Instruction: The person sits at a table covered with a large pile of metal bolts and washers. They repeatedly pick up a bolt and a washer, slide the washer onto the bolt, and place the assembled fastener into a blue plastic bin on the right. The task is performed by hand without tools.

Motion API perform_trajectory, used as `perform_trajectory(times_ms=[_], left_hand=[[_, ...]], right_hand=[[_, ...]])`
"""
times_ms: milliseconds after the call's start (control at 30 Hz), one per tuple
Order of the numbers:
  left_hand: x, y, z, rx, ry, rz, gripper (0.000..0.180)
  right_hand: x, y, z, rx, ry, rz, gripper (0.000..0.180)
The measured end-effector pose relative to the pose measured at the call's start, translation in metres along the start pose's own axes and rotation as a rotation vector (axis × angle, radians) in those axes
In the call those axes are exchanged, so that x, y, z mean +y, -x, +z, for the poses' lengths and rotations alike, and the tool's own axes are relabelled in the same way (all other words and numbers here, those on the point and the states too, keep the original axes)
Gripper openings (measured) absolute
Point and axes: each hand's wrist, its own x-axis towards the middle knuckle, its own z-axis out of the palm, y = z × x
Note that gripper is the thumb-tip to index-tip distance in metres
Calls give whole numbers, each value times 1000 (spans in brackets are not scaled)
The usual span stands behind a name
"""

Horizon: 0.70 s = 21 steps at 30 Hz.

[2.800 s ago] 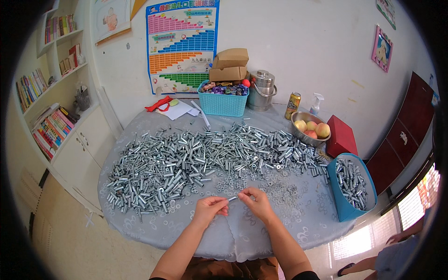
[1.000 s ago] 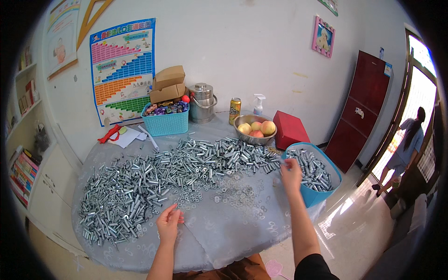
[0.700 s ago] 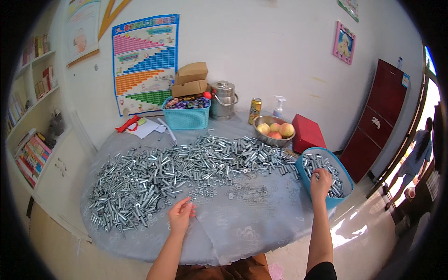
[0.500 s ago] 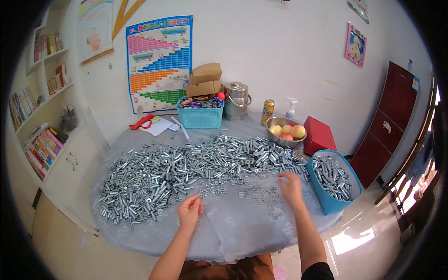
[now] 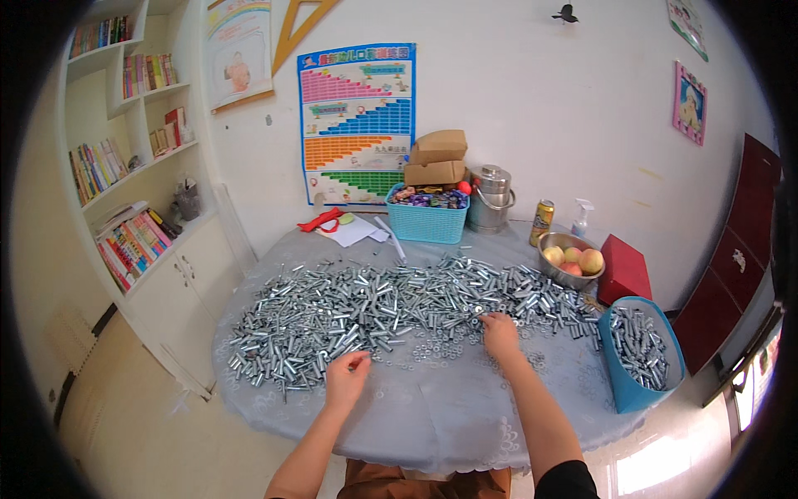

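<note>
Steel sleeves (image 5: 378, 304) are heaped just beyond the right hand (image 5: 501, 337), farther from the left hand (image 5: 346, 379); neither grasp can be told.

hands (image 5: 345, 384): 2 | blue bin (image 5: 638, 399): 1 | bowl (image 5: 572, 279): 1 | fruits (image 5: 592, 262): 4

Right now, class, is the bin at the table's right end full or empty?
Nearly full: metal pieces cover the visible inside of the bin, reaching close to its rim.
</note>
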Motion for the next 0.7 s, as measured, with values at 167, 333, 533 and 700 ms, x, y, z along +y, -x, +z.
perform_trajectory(times_ms=[167,333,533,700], left_hand=[[-9,-14,-30,103,-339,176,10],[-13,-30,-33,1,-501,210,9],[-17,-42,-46,-144,-611,160,6],[-11,-47,-22,-87,-773,285,7]], right_hand=[[0,17,-5,45,-155,19,15],[-28,38,-20,93,-566,172,12],[-52,62,-16,57,-871,242,10],[-51,63,-10,20,-980,245,11]])
